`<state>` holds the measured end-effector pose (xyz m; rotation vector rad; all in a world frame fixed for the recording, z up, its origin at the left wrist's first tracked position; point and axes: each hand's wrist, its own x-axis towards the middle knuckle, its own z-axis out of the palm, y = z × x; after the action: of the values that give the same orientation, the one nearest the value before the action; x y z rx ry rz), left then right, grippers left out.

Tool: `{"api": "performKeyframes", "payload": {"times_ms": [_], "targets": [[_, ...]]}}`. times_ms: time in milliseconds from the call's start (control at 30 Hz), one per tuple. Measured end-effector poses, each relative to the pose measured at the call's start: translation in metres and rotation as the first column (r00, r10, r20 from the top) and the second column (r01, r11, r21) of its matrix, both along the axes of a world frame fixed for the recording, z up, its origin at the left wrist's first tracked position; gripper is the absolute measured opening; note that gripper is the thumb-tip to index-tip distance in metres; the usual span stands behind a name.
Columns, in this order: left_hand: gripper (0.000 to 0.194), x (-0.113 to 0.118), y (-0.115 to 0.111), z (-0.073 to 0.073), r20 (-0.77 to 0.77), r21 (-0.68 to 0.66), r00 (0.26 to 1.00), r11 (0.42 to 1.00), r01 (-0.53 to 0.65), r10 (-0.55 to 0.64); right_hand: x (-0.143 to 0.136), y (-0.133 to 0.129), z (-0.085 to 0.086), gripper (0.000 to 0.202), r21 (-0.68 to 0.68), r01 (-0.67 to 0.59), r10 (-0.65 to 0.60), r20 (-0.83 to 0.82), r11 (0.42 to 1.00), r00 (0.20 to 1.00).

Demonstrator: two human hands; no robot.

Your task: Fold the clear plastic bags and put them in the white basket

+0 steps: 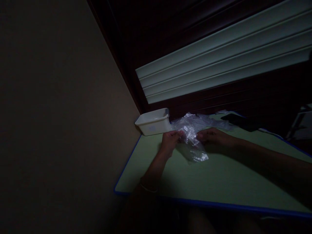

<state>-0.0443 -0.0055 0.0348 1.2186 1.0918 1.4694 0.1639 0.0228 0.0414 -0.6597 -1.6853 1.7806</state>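
Green table [229, 175]; white bin [153, 123]; hands grip clear plastic bag [195, 146].

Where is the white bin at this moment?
In the head view, the bin stands at the table's far left corner, beside the wall and just beyond the left hand.

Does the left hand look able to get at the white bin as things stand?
Probably yes: the bin stands close beyond the left hand, nothing between, though that hand holds clear plastic.
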Motion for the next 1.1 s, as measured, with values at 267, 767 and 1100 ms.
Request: {"api": "performKeyframes", "payload": {"times_ms": [267, 767, 1100], "targets": [[0.033, 0.008, -0.004, -0.002, -0.083, -0.118, 0.995, 0.992, 0.046, -0.056, -0.008, -0.006, 0.001, 0.035, 0.012, 0.129, -0.129, 0.031, 0.992, 0.991], [0.045, 0.014, -0.006, -0.01, -0.106, -0.216, 0.984, 0.969, 0.119, -0.144, -0.005, 0.007, -0.003, 0.032, 0.256, 0.208, -0.231, 0.062, 0.944, 0.971], [0.035, 0.006, -0.007, -0.003, -0.074, -0.213, 0.989, 0.971, 0.106, -0.125, -0.001, 0.012, -0.009, 0.035, 0.237, 0.224, -0.243, 0.053, 0.945, 0.969]]}}
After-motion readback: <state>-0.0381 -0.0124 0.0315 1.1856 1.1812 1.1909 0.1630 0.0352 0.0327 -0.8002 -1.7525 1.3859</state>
